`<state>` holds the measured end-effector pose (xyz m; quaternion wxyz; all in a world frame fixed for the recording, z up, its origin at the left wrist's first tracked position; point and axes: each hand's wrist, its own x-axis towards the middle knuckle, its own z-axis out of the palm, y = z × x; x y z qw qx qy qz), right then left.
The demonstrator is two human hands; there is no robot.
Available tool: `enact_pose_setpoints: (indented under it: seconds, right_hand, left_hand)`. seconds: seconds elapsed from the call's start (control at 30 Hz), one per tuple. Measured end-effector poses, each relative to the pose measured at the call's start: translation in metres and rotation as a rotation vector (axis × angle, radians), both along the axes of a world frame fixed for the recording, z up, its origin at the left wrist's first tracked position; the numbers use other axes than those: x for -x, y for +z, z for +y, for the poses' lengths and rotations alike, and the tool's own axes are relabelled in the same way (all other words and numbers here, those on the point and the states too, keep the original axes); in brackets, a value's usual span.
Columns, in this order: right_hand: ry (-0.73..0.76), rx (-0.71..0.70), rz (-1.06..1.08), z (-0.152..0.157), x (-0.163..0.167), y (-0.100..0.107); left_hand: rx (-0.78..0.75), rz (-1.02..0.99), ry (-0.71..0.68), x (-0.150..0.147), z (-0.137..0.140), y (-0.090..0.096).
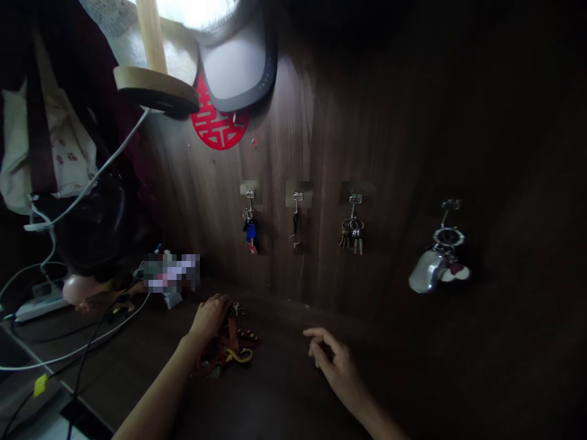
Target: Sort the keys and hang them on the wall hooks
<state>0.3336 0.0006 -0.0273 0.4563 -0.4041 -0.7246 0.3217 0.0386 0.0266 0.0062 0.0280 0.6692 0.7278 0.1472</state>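
My left hand rests on the dark wooden surface with its fingers reaching forward and bent a little, apparently open. Its fingertips are partly hidden. Just right of them lies a small bunch of keys. Nearer to me, beside the left wrist, is a tangled pile with a brown strap, a yellow cord loop and a black-and-yellow braided cord. My right hand hovers to the right, empty, index finger stretched out and the others loosely bent.
On the wooden panel hang a blue-headed key bunch, a dark clip, a ring of keys and a key ring with a silvery fob. A lamp base, cap, power strip and cables lie leftward.
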Motion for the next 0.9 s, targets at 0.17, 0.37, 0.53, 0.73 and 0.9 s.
enact_pose_setpoints:
  seconds: [0.17,0.37,0.53,0.73,0.9]
  right_hand:
    - [0.002,-0.009,0.005,0.000,-0.001,-0.001]
    - [-0.015,0.020,0.023,0.001,-0.002,-0.003]
    - [-0.062,0.029,0.062,0.004,-0.002,-0.007]
    - [-0.165,-0.007,0.126,0.008,-0.005,-0.011]
    - [-0.205,-0.030,0.120,0.009,-0.005,-0.010]
  left_hand:
    - [0.033,-0.128,-0.054,-0.018,0.014,0.002]
    - [0.051,-0.516,-0.217,-0.059,0.027,-0.001]
    - [0.134,-0.947,-0.360,-0.097,0.020,-0.007]
    - [0.343,-1.603,-0.365,-0.128,0.006,-0.010]
    - [0.472,-1.932,-0.298,-0.141,-0.004,-0.013]
